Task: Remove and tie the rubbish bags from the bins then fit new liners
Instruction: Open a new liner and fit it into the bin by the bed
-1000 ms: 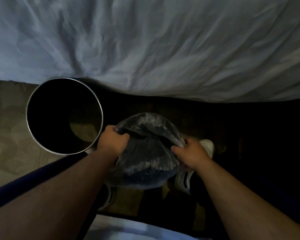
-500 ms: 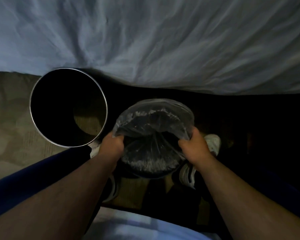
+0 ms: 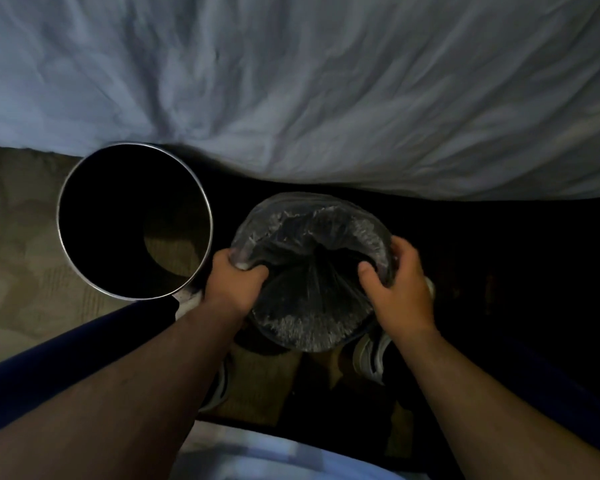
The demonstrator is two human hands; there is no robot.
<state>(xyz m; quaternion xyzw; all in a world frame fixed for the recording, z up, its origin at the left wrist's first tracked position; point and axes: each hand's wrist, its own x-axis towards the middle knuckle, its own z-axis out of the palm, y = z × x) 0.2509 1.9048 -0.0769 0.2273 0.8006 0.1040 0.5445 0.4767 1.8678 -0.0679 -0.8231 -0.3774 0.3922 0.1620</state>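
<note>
At far left, beige patterned carpet [image 3: 18, 237] covers the floor. On it, against the edge of the bedding, stands a round dark bin with a bright metal rim [image 3: 101, 220]; its mouth is uncovered, and a paler patch shows deep inside. A dark blue trouser leg [image 3: 66, 351] crosses below the bin.

Just right of the bin's rim, the left hand [image 3: 234, 285] grips the near-left edge of a clear, crinkled plastic bag [image 3: 312, 292], its fingers curled over the bunched film. The bag is held in the air at centre, beside the bin and above the person's feet. Its mouth is spread into a rough circle, and its folds gather toward a dark centre.

The right hand [image 3: 400, 289] grips the bag's right edge, thumb inside the mouth and fingers wrapped round the outside. Below the bag, a white trainer [image 3: 371, 358] shows on dark flooring; whether the bag touches it cannot be told.

Across the whole upper field lies a pale, rumpled bed sheet [image 3: 326, 98]. The floor right of the bag lies in deep shadow.
</note>
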